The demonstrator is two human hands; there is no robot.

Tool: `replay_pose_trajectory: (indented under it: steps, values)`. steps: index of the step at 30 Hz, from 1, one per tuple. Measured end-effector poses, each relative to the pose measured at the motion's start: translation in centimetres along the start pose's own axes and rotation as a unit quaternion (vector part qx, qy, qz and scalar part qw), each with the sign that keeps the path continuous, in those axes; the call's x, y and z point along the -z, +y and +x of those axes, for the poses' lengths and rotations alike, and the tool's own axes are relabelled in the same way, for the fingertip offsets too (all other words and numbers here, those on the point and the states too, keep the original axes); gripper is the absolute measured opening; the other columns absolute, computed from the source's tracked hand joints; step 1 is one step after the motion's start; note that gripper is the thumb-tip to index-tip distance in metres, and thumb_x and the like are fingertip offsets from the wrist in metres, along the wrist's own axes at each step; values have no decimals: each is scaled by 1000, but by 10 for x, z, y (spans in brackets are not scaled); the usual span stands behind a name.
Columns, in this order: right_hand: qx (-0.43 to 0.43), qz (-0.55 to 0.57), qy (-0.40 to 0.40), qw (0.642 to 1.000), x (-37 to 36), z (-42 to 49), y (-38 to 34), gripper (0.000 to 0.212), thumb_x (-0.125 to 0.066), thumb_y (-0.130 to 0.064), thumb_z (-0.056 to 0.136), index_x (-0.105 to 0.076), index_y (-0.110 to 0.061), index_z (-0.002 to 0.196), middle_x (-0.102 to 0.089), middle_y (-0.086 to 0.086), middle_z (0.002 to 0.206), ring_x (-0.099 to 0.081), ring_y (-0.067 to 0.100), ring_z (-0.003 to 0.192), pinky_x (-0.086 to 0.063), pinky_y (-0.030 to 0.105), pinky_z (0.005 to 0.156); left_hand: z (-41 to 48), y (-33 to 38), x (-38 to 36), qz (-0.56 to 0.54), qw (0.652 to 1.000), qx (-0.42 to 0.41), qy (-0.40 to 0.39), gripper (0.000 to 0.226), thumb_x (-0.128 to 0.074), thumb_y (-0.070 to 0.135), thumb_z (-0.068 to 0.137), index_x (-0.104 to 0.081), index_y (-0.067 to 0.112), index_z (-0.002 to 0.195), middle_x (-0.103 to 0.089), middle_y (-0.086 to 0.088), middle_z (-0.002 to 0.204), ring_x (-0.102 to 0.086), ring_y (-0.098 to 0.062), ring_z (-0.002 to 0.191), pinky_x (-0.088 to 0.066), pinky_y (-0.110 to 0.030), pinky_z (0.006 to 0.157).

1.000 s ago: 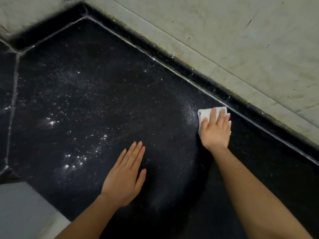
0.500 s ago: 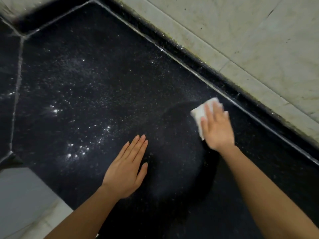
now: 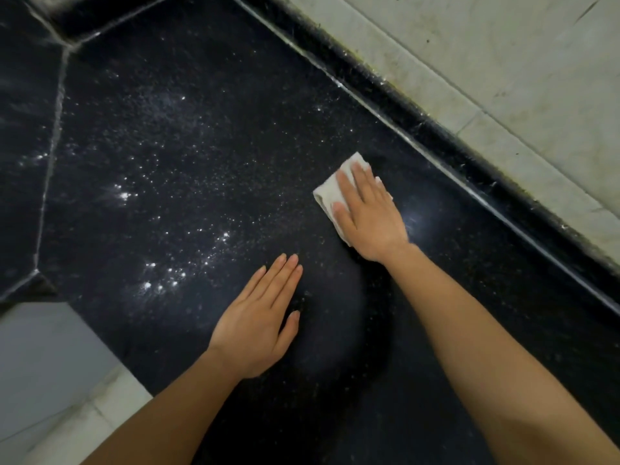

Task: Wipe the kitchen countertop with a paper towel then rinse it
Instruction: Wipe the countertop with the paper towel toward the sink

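The black speckled countertop (image 3: pixel 188 135) fills most of the view, with white dust and bright specks across its left and middle. A folded white paper towel (image 3: pixel 330 191) lies flat on it right of centre. My right hand (image 3: pixel 367 213) presses down on the towel with straight fingers; the towel's left and far edges stick out from under it. My left hand (image 3: pixel 260 318) rests flat on the counter nearer to me, palm down, fingers straight and together, holding nothing.
A black raised upstand (image 3: pixel 446 139) runs diagonally along the counter's far right side, below a pale tiled wall (image 3: pixel 486 52). A grout seam (image 3: pixel 50 156) crosses the counter at the left. The counter's near-left edge drops to a light floor (image 3: pixel 50 380).
My right hand has slid the paper towel left and slightly toward me, away from the upstand, turning it a little. My left hand has stayed flat in place.
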State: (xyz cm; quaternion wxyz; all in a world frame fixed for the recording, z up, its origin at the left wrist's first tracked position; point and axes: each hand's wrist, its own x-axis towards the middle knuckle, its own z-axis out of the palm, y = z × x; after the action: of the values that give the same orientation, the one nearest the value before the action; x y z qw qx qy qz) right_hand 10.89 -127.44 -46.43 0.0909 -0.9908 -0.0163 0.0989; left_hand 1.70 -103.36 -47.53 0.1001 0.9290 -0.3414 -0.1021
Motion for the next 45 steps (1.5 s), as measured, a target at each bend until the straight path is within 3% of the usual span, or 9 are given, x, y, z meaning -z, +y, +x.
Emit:
replay_pose_trajectory:
  steps: [2,5,11,21,24,29,33,42,45]
  values:
    - [-16,-22,10,1000,-1,-16,26,59,-15,-44,101,-6,-16,152,4,8,160,7,24,146,6,34,118,0,0,0,-4,1000,-2,5,61,-29,38,98,-19,6,149,-12,-7,158,-6,-16,146,-10,-35,116]
    - [-245,-20,77,966,-1,-42,59,61,-13,-41,99,-12,-10,151,-4,17,158,-5,34,145,-5,41,117,-1,-1,-1,-15,1000,-3,13,60,-29,37,98,-22,6,148,-14,-7,158,-8,-16,146,-11,-35,116]
    - [-495,106,85,858,13,15,32,62,-17,-33,102,5,3,148,10,24,156,13,34,144,9,42,117,-1,-1,0,-41,999,-2,10,60,-30,37,97,-24,7,148,-17,-6,158,-10,-16,146,-13,-35,114]
    - [-98,10,-5,995,2,8,-17,69,-5,-50,95,1,-11,151,13,14,157,15,24,145,12,33,116,0,-31,28,-180,981,-67,-18,52,-28,30,99,-26,10,147,-18,4,155,-8,-6,144,1,-21,116]
    - [-103,-17,-18,994,3,-21,9,73,2,-55,90,-1,-15,152,12,4,158,12,17,145,8,32,116,1,-92,54,-178,982,-59,21,48,-36,25,96,-42,8,140,-38,-4,148,-24,-11,140,-12,-21,116]
    - [-466,53,71,881,7,-16,20,61,-17,-36,101,-4,-3,150,3,21,158,4,33,145,0,45,118,2,-213,76,-107,989,94,47,60,-27,40,93,-38,5,141,-34,-10,149,-21,-18,139,-17,-35,114]
    - [-585,120,92,797,16,48,-3,60,-16,-32,102,4,1,149,9,22,157,10,35,145,7,42,117,0,-233,73,-90,993,65,31,61,-27,40,95,-32,3,143,-30,-11,151,-16,-15,141,-9,-33,118]
    - [-210,35,19,977,0,64,-81,59,-12,-39,101,2,-12,151,10,14,158,12,28,145,10,35,116,1,-235,69,-59,997,54,11,60,-25,37,96,-26,3,145,-28,-11,152,-18,-19,142,-1,-29,118]
    - [-167,41,29,985,-2,34,-60,62,-12,-44,97,-7,-15,152,1,7,160,3,24,147,3,34,116,1,-236,69,-56,997,54,12,61,-23,38,96,-26,2,145,-28,-11,153,-17,-18,142,0,-28,118]
